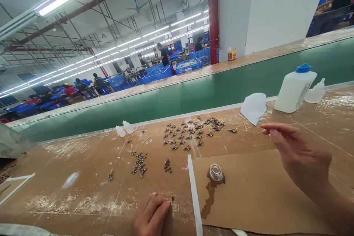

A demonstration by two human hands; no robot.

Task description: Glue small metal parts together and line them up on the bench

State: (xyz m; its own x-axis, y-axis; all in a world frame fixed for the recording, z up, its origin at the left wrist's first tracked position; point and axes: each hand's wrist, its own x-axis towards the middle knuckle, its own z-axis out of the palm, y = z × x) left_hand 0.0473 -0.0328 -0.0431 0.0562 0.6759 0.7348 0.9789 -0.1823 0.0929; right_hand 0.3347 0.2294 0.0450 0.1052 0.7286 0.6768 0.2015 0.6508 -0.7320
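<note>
My left hand [151, 214] rests low on the tabletop, its fingers curled together; whatever they may hold is hidden. Just right of its fingertips lies a small dark round piece [173, 198]. Raised over the right side of the bench, my right hand [301, 160] has thumb and fingers pinched, and I cannot make out anything between them. A small clear cup [216, 173] sits on a cardboard sheet [254, 191] between the hands, with a wet brown stain beside it. Farther back lie many small blue and yellow figures [181, 136], a nearer cluster of figures [139, 163] and a few dark round pieces [167, 166].
A large bottle with a blue cap [295, 88], a small squeeze bottle [316, 91] and white paper [253, 107] stand or lie back right. Two small dropper bottles [124, 128] are back left. A green belt [166, 99] runs behind the bench; people work beyond it.
</note>
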